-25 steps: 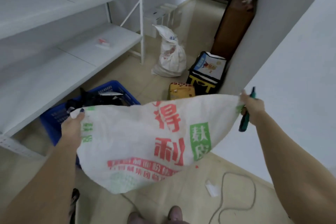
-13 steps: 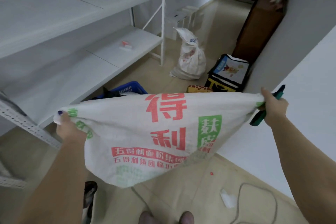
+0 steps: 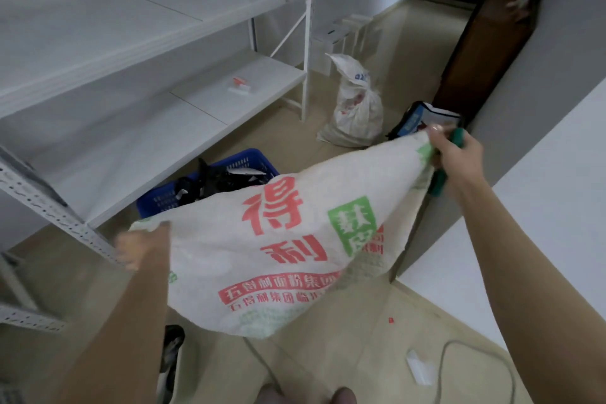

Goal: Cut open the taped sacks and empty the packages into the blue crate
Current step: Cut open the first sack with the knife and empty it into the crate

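tilted now where it was stretched level: the sack (image 3: 278, 239) has its right corner raised and its left corner dropped.

the right hand (image 3: 457, 157) pinches the high corner while its fingers also wrap a green cutter (image 3: 438, 182); the left hand (image 3: 137, 248) is blurred but looks closed on the low corner, close by the perforated shelf upright (image 3: 49, 205). the sack hangs limp and flat in front of the blue crate (image 3: 252, 156), which sits on the floor (image 3: 360, 371) partly under the lowest shelf (image 3: 147, 154) with dark packages (image 3: 226, 180) in it; a tied sack (image 3: 357, 108) stands farther off. risks as i judge them: anything left inside would slide to the low corner and drop short of the crate, the weave could catch on the upright, and the cutter shares a grip with the sack, so it may slip or nick.
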The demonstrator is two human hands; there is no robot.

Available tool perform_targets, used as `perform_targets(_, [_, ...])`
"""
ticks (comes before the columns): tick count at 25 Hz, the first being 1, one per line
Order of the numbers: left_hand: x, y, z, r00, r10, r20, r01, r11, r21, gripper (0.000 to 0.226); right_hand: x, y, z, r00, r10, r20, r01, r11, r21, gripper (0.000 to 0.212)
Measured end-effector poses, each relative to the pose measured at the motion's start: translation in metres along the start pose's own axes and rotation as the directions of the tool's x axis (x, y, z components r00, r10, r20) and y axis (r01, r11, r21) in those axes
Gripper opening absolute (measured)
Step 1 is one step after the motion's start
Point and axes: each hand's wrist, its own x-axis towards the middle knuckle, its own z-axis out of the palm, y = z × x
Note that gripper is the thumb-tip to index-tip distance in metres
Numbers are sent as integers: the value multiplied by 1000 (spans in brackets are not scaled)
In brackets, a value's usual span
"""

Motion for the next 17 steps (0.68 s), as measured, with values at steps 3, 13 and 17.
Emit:
perform_targets(3, [-56,44,28,800,449,399,-359,890,-281,106,-15,-28,53,964,-92,251,94,996,6,20])
perform_targets(13, [-116,78,65,263,523,811,-694,687,-217,33,-31,-84,79,869,-319,377,352,936,-19,20])
perform_targets(17, [-127,73,70,211,461,862,-481,817,-319,36,-22,-89,70,888,-353,294,361,932,30,9])
